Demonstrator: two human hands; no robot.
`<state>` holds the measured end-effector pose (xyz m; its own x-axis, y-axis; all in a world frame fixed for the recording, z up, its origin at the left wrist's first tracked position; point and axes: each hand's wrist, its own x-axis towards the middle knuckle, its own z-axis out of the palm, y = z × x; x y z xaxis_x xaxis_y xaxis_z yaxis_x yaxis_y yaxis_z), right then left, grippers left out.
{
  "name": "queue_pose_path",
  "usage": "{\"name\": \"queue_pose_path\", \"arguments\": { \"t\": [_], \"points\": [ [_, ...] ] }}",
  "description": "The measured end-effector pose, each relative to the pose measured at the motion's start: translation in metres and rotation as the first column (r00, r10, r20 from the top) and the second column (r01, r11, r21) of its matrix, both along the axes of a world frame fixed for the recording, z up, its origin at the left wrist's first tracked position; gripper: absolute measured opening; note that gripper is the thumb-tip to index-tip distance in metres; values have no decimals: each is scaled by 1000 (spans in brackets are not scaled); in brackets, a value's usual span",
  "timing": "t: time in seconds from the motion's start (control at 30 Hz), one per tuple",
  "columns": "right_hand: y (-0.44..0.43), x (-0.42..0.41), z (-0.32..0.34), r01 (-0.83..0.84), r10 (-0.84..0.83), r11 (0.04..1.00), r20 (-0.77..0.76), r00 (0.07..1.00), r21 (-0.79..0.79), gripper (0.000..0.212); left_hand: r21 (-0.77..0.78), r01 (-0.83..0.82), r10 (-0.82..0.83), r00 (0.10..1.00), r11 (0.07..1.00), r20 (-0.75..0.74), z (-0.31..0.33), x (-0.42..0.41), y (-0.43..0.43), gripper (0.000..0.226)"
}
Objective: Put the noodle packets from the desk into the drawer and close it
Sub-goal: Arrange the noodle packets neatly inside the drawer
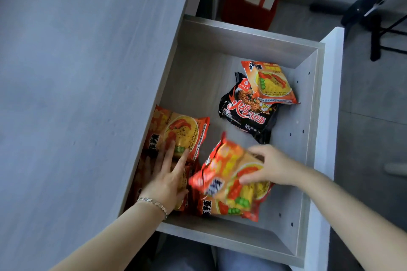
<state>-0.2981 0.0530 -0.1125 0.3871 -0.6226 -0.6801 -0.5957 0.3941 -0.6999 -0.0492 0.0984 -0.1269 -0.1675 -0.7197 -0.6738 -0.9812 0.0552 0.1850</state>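
While the right hand had its grip on an orange packet, the left hand lay flat and open on another packet against the drawer's tabletop-side edge; mid-drawer stayed bare.

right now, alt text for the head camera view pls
Two bare hands reach into an open drawer beside a grey desk: the left hand lies flat on orange noodle packets, the right hand holds another orange packet. Farther back, an orange packet overlaps a black packet.

Both hands press noodle packets inside open drawer.
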Motion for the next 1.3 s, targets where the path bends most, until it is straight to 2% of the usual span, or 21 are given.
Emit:
{"name": "queue_pose_path", "arguments": {
  "t": [0.07, 0.13, 0.23, 0.33, 0.5, 0.6, 0.63, 0.7, 0.77, 0.83, 0.93, 1.0, 1.13, 1.3],
  "points": [
    [-2, 11, -11, -329, 327, 944, -103, 939, 0, 23, 0, -11, 11, 1000, 1000, -14, 0, 1, 0, 98],
    [-1, 27, -25, -469, 452, 883, -225, 863, -24, 22, 9, -26, 26, 999, 1000, -25, 0, 0, -1, 96],
    [2, 46, -38, -498, 472, 867, -347, 810, 15, 51, 9, -30, 31, 999, 999, -39, -2, -1, -1, 93],
    [10, 53, -46, -444, 450, 891, -314, 836, 94, 65, 6, -31, 32, 999, 999, -33, -4, 2, 0, 93],
    [16, 51, -48, -347, 387, 914, -198, 901, 210, 51, 12, -34, 35, 999, 999, -25, -4, 2, -1, 92],
    [24, 56, -51, -283, 304, 952, -276, 912, 115, 53, 8, -86, 86, 996, 996, -8, 4, -3, 0, 88],
    [30, 57, -53, -269, 275, 961, -313, 909, 61, 56, -86, -63, 60, 997, 994, -41, 5, -5, 3, 83],
    [43, 54, -57, -190, 173, 982, -302, 937, -26, 63, -332, 120, -168, 978, 936, -120, 3, -11, 7, 65],
    [49, 45, -59, 60, -67, 997, -175, 982, -42, 61, -439, 286, -392, 904, 852, -172, -4, -20, 10, 53],
    [47, 29, -61, 357, -357, 934, -89, 930, -20, 42, -373, 409, -493, 854, 833, -165, -10, -34, 10, 62],
    [37, 7, -62, 570, -570, 821, -66, 819, -8, 30, -110, 514, -524, 847, 851, -94, -13, -64, 4, 93],
    [29, -3, -60, 632, -632, 775, -27, 775, -12, 26, 8, 530, -529, 847, 848, -53, -15, -85, -4, 100],
    [19, -12, -59, 693, -694, 718, 8, 720, -68, 24, 148, 503, -507, 862, 852, -10, -18, -109, -13, 98],
    [24, -19, -63, 689, -694, 720, -53, 718, -83, 21, 255, 418, -445, 893, 872, 60, -19, -109, -16, 96]
  ]
}}
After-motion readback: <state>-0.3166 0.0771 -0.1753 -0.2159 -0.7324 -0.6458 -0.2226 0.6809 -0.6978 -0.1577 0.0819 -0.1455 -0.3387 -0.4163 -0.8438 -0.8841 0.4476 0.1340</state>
